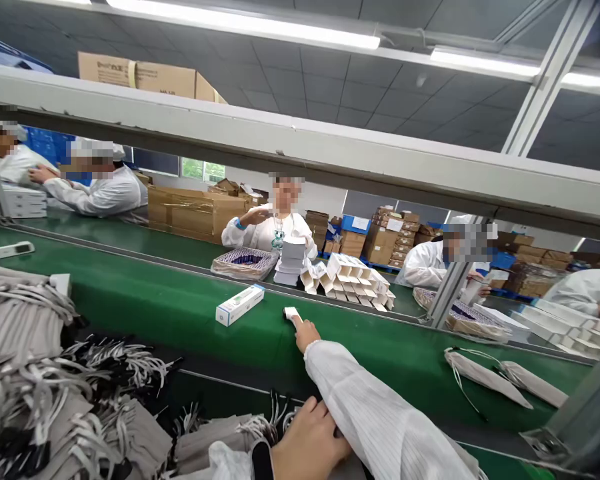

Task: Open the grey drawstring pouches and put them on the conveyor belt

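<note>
My right hand (pixel 306 333) reaches out over the green conveyor belt (pixel 145 293), its fingers closed on a slim white device with a black end (pixel 291 313). A white-and-blue printed box (pixel 240 305) lies on the belt to the left of that device. Lower down, my left hand (pixel 310 433) is at the heap of grey drawstring pouches (pixel 220 440), partly covered by my right sleeve. Its fingers are curled, and what they hold is hidden. Another white device (pixel 7 251) lies on the belt at the far left.
Grey pouches with cords (pixel 20 320) pile up at left. Two pouches (pixel 487 379) lie on the belt at right. Across the belt, a person (pixel 280 227) sits behind stacked open white boxes (pixel 353 277) and a tray (pixel 245 261). A metal beam (pixel 290 143) crosses overhead.
</note>
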The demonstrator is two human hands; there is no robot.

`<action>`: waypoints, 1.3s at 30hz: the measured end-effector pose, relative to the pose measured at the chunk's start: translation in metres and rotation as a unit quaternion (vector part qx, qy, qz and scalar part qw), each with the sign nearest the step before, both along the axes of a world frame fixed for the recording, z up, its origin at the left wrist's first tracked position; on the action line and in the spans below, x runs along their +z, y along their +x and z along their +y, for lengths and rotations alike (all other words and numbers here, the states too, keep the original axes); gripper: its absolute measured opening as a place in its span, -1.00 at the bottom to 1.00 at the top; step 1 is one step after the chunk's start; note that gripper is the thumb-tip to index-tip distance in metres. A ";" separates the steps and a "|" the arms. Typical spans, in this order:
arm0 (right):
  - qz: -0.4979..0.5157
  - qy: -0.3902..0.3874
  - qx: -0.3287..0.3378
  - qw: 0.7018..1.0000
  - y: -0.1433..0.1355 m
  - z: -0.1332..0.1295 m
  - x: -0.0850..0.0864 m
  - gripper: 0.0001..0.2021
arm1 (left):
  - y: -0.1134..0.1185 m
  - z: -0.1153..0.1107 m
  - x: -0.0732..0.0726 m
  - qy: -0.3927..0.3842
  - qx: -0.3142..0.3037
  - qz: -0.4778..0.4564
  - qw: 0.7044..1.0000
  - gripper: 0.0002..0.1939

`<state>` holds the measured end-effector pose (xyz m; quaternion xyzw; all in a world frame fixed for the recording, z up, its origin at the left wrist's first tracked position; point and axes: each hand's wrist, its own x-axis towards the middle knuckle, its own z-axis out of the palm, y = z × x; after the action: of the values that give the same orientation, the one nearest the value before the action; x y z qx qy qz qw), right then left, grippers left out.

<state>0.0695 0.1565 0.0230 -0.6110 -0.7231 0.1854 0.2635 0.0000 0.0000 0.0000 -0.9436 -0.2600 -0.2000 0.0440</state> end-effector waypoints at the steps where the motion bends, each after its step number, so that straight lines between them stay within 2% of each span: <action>1: 0.024 0.003 0.004 1.000 0.006 0.001 0.004 -0.59 | 0.001 0.001 0.000 -0.010 0.012 0.002 1.000 -0.96; 4: 0.106 0.014 0.023 0.994 0.031 -0.003 0.025 -0.54 | -0.001 0.003 0.007 -0.077 0.039 -0.008 0.996 -0.93; 6: 0.188 0.025 0.046 0.981 0.050 -0.015 0.041 -0.46 | -0.004 0.003 0.017 -0.148 0.029 -0.049 0.987 -0.89; 8: 0.318 0.027 0.093 0.943 0.069 -0.037 0.052 -0.34 | -0.007 0.003 0.029 -0.220 -0.004 -0.111 0.969 -0.83; 10: 0.437 0.012 0.141 0.888 0.085 -0.069 0.059 -0.23 | -0.009 0.002 0.039 -0.275 -0.044 -0.169 0.945 -0.78; 12: 0.486 -0.002 0.161 0.859 0.097 -0.103 0.062 -0.18 | -0.008 -0.001 0.047 -0.310 -0.073 -0.204 0.926 -0.77; 15: 0.511 0.024 0.148 0.846 0.106 -0.140 0.062 -0.13 | -0.007 -0.010 0.054 -0.341 -0.089 -0.211 0.912 -0.76; 17: 0.527 0.033 0.135 0.838 0.109 -0.150 0.062 -0.09 | -0.006 -0.014 0.057 -0.350 -0.090 -0.206 0.909 -0.76; 20: 0.526 -0.008 0.149 0.837 0.111 -0.151 0.061 -0.09 | -0.005 -0.015 0.059 -0.359 -0.093 -0.207 0.905 -0.76; 25: 0.406 -0.110 0.253 0.871 0.111 -0.146 0.051 -0.54 | -0.005 -0.010 0.065 -0.382 -0.055 -0.251 0.888 -0.74; 27: 0.374 -0.136 0.276 0.875 0.111 -0.146 0.047 -0.60 | -0.006 -0.008 0.070 -0.388 -0.031 -0.269 0.881 -0.74; 29: 0.373 -0.160 0.284 0.869 0.112 -0.147 0.043 -0.62 | -0.007 -0.009 0.074 -0.388 -0.015 -0.277 0.879 -0.74; 33: 0.366 -0.274 0.299 0.838 0.109 -0.153 0.040 -0.60 | -0.012 -0.011 0.082 -0.381 -0.008 -0.276 0.883 -0.73; 35: 0.362 -0.307 0.304 0.826 0.106 -0.156 0.040 -0.58 | -0.014 -0.013 0.085 -0.372 -0.011 -0.276 0.886 -0.73; 37: 0.373 -0.309 0.308 0.819 0.102 -0.158 0.041 -0.58 | -0.015 -0.013 0.086 -0.361 -0.013 -0.283 0.889 -0.74; 39: 0.407 -0.271 0.289 0.823 0.096 -0.158 0.042 -0.62 | -0.015 -0.011 0.086 -0.355 -0.011 -0.293 0.888 -0.74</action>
<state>0.1656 -0.0017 0.0649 -0.2899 -0.6138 0.6736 0.2924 -0.0147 -0.0112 0.0861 -0.7973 -0.3047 -0.3627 -0.3741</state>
